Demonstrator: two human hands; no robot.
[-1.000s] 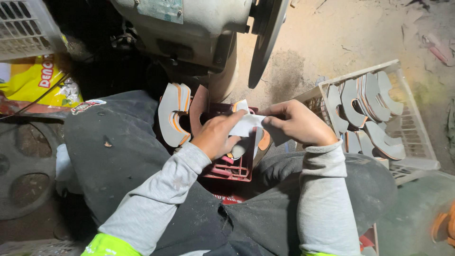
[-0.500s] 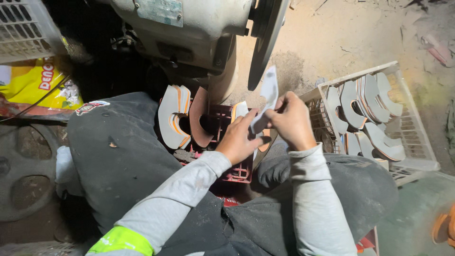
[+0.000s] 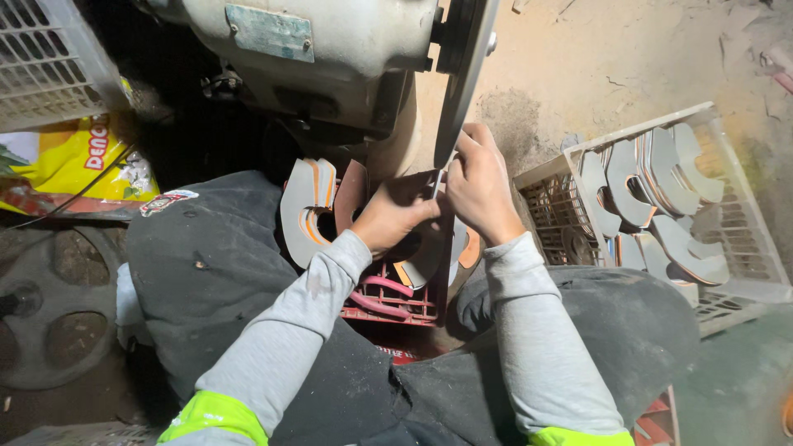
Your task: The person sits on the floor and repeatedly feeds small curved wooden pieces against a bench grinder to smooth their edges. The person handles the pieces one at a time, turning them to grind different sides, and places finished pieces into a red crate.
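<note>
My left hand [image 3: 395, 213] and my right hand [image 3: 477, 183] together grip a flat curved metal piece, mostly hidden between them, its edge held up against the grinding wheel [image 3: 464, 74] of a bench grinder [image 3: 330, 49]. Below my hands a red crate [image 3: 387, 304] between my knees holds more curved metal pieces [image 3: 307, 208] with orange-brown faces, standing on edge. My grey sleeves with yellow-green cuffs reach in from the bottom.
A white wire basket [image 3: 743, 272] on the right holds several grey curved metal pieces [image 3: 652, 190]. A yellow bag [image 3: 74, 161] and another white basket [image 3: 45, 62] are at the left. A dark round wheel-like part [image 3: 49, 306] lies on the floor at left. Sandy ground lies beyond.
Both hands have lifted the metal piece from above the red crate up and right to the grinding wheel's edge.
</note>
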